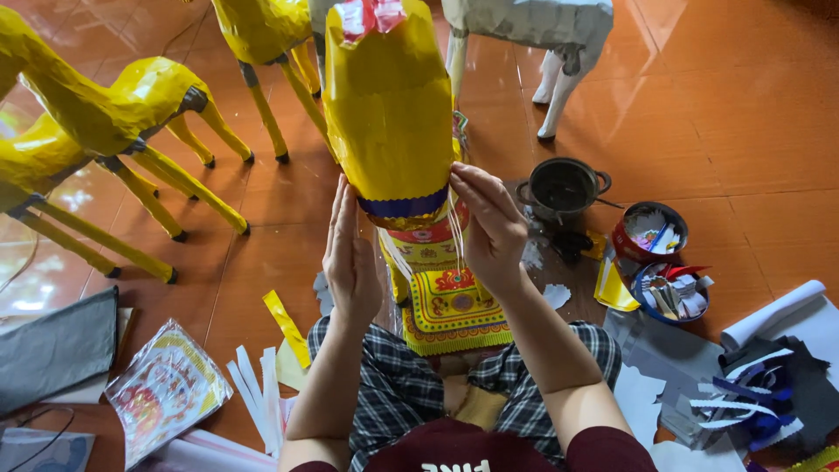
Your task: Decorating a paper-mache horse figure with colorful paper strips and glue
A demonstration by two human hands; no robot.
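While both flat, open palms, left hand (351, 258) and right hand (489, 223), press the yellow paper figure (389, 105) on the floor (743, 131), uneven pressure could crease its thin skin.

A single head-worn camera looks steeply down and slightly forward from just above the seated person's chest. It sits close over the lap, with both hands (419, 245) at frame centre. The orange tiled floor (743, 131) fills the view, running from the near knees to the far paper animal figures (105, 114).
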